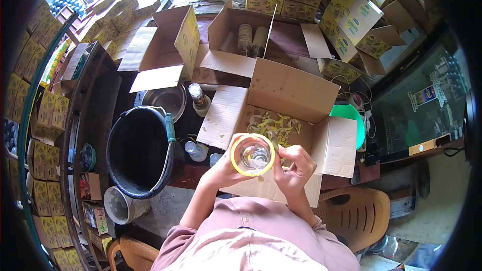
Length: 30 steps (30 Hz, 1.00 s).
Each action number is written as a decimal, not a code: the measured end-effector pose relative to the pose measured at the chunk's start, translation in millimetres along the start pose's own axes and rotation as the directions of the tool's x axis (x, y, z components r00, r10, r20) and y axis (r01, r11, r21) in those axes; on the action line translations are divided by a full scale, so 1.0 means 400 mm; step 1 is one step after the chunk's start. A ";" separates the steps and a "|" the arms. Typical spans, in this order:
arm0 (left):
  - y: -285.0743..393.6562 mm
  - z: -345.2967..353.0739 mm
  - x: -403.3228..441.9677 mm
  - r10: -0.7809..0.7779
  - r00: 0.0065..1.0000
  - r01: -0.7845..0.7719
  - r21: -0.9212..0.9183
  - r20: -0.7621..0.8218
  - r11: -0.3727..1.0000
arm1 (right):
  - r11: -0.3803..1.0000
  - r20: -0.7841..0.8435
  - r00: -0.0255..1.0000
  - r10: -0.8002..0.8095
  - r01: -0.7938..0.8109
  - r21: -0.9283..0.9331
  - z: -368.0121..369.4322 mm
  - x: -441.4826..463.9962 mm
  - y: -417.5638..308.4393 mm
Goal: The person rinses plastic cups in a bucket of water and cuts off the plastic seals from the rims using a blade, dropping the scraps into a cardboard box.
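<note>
My left hand (227, 166) is wrapped round the side of a clear cup with a yellow rim (252, 171), its open mouth facing up at me. At the right side of that rim, my right hand (295, 171) is closed on a thin, narrow blade like a small knife (274, 140); its handle is hidden in the fingers. Both hands are over the near edge of an open cardboard box (291, 88). Curled yellow strips (283, 126) lie inside the box, behind the cup.
Left of the box stand a large black bucket (135, 155), a metal bowl (168, 101) and bottles (200, 99). A green basin (351, 120) sits to the right. More open cartons (170, 45) stand behind. A tan plastic chair (359, 216) is at my right.
</note>
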<state>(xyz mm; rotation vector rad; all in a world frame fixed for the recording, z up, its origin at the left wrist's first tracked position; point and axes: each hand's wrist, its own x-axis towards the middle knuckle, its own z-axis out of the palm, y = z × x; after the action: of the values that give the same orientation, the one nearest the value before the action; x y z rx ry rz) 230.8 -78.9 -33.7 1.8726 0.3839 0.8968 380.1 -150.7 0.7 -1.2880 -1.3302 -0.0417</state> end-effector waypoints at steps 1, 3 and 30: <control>-0.004 0.001 0.000 -0.011 1.000 0.010 -0.045 -0.011 0.999 | 1.000 0.013 1.000 0.021 -0.021 0.015 -0.005 0.002 -0.004; -0.004 0.000 -0.001 -0.026 1.000 0.025 -0.079 -0.016 0.997 | 0.999 0.030 0.999 0.043 -0.043 0.020 -0.009 0.002 -0.012; -0.041 0.030 0.012 -0.183 0.983 0.060 -0.921 -0.012 0.385 | 0.998 -0.322 0.946 0.046 -0.055 -0.021 -0.052 0.007 0.052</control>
<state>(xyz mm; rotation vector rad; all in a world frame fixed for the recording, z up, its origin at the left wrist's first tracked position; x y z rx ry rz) 244.9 -76.0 -48.8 0.7111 0.0257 0.8439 408.7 -155.5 -4.9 -1.2779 -1.0192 -0.2277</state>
